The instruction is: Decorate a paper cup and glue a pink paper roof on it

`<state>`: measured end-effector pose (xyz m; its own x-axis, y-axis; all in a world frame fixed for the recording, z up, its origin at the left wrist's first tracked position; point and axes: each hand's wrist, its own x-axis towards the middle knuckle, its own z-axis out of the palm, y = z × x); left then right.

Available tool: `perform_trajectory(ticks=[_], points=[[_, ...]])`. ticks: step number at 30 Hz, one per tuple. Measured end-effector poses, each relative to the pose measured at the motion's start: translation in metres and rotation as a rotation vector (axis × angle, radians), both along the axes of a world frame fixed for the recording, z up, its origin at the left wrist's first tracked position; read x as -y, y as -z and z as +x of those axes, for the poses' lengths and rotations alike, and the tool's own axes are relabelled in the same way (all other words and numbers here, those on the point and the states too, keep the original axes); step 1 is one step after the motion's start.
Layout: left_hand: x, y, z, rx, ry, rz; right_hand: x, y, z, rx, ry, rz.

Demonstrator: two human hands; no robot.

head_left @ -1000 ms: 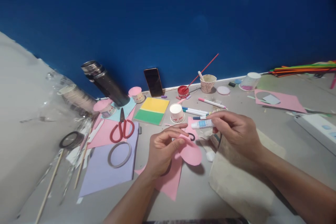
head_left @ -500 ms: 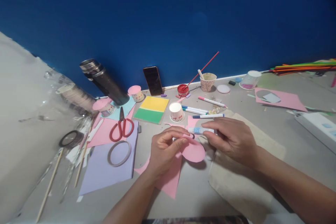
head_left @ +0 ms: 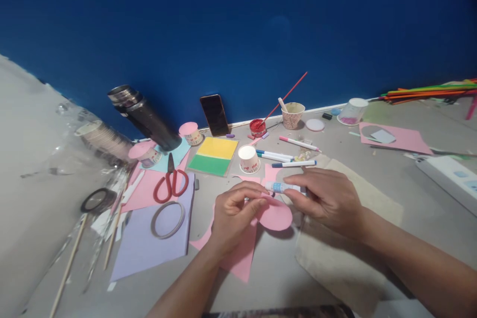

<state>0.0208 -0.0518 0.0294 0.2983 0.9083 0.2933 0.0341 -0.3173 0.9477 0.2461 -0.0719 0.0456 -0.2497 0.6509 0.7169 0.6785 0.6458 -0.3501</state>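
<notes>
My left hand (head_left: 238, 211) is closed in a pinch on the left edge of a round pink paper disc (head_left: 276, 214), held a little above the table. Between the thumb and fingers of my right hand (head_left: 324, 196) is a small white and blue tube (head_left: 278, 187), perhaps glue. It lies sideways close over the disc's far edge, its tip near my left fingertips; whether it touches the paper is hard to tell. Beneath my left hand lies a cut pink sheet (head_left: 242, 258). Just beyond both hands stands a small white paper cup (head_left: 249, 159), upside down.
Red-handled scissors (head_left: 170, 185) and a tape roll (head_left: 167, 219) lie at left on coloured paper. Behind stand a dark thermos (head_left: 149, 119), a leaning phone (head_left: 214, 115) and a red paint pot (head_left: 258, 128). Several markers (head_left: 294, 164) lie beyond my right hand, near a beige cloth (head_left: 335, 253).
The camera view has shifted slightly. The tube and my right hand have moved very little, slightly to the left; the disc stays in my left hand.
</notes>
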Motion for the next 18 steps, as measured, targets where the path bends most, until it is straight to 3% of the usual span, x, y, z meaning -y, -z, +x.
perform_trajectory(ticks=[5, 8, 13, 15, 18], points=[[0.001, -0.003, 0.0, 0.044, 0.028, -0.03, -0.002, 0.002, 0.001, -0.048, 0.048, -0.025], [-0.001, -0.003, -0.001, 0.166, 0.046, -0.146, -0.006, 0.0, 0.002, -0.167, 0.089, -0.097], [-0.007, -0.002, -0.004, 0.437, 0.101, -0.466, -0.02, -0.002, 0.006, -0.682, 0.191, -0.503], [-0.009, -0.003, -0.005, 0.45, 0.08, -0.53, -0.027, 0.002, 0.008, -0.942, 0.129, -0.695], [-0.01, -0.003, -0.001, 0.418, 0.063, -0.558, -0.034, 0.011, 0.007, -1.171, -0.094, -0.889]])
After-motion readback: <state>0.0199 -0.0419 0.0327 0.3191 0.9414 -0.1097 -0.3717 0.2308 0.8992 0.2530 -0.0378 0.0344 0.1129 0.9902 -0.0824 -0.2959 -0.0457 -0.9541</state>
